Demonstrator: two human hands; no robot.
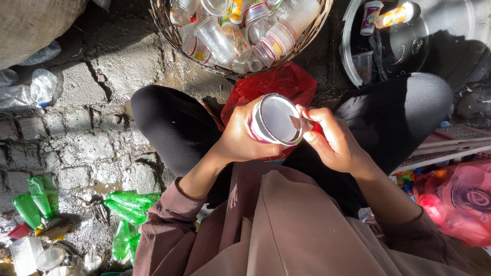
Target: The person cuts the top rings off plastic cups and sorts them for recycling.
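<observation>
My left hand grips a small plastic cup with a foil lid, its top facing me. My right hand pinches the lid's edge at the cup's right rim with thumb and fingers. Both hands are held above my lap, between my knees in black trousers. A red plastic bag lies on the ground just beyond the cup.
A wicker basket full of clear plastic cups stands ahead. A dark tub with a few containers is at the upper right. Green bottles and cans lie on the stone floor at left. A red bag and white crate are at right.
</observation>
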